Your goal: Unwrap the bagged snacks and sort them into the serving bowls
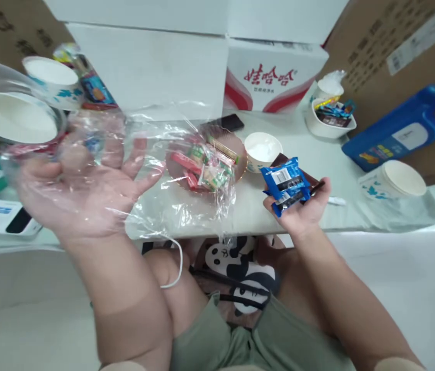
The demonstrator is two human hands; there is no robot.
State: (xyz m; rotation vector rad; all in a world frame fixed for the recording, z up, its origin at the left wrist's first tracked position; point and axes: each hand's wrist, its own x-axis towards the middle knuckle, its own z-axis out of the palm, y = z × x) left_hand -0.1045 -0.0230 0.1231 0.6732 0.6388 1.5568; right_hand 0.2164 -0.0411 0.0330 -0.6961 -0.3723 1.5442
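My left hand (pixel 89 190) is raised palm up over the table's left half, fingers spread. A clear plastic bag (pixel 180 211) is draped over it and stretches right across a round plate (pixel 240 154). Several wrapped candies (pixel 211 165), red, green and white, lie on that plate, seen partly through the plastic. At the table's front edge my right hand (pixel 302 214) is closed around several snack packets (pixel 284 180), blue ones in front and dark brown ones behind. A white paper bowl (pixel 262 149) stands just behind them.
White boxes (pixel 275 74) line the back. At right are a white tub (pixel 331 126) of packets, a blue bottle (pixel 398 129) and a paper cup (pixel 393 180). At left are stacked bowls (pixel 12 116), a paper cup (pixel 53 82) and a white device (pixel 3 216). A dark phone-like object (pixel 228 122) lies behind the plate.
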